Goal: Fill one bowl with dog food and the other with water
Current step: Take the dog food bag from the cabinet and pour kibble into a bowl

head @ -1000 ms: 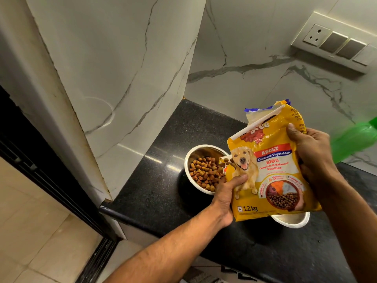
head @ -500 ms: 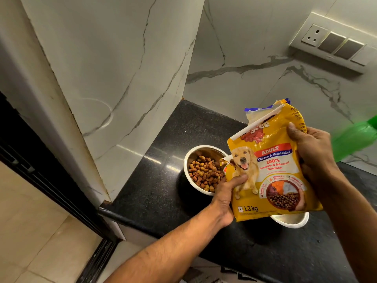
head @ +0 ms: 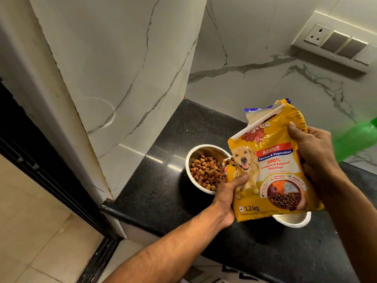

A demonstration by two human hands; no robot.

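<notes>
We grip the dog food bag (head: 271, 160) with left hand (head: 229, 193) and right hand (head: 312, 148), pouring into the bowl (head: 195, 154) beside our left hand. Next: right the bag.

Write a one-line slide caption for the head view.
Both hands, left and right, tilt a yellow dog-food bag over a kibble-filled steel bowl.

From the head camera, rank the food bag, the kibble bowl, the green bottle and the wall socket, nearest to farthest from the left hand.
1. Food bag: held by the left hand.
2. Kibble bowl: just left.
3. Green bottle: far right.
4. Wall socket: up the wall.
</notes>
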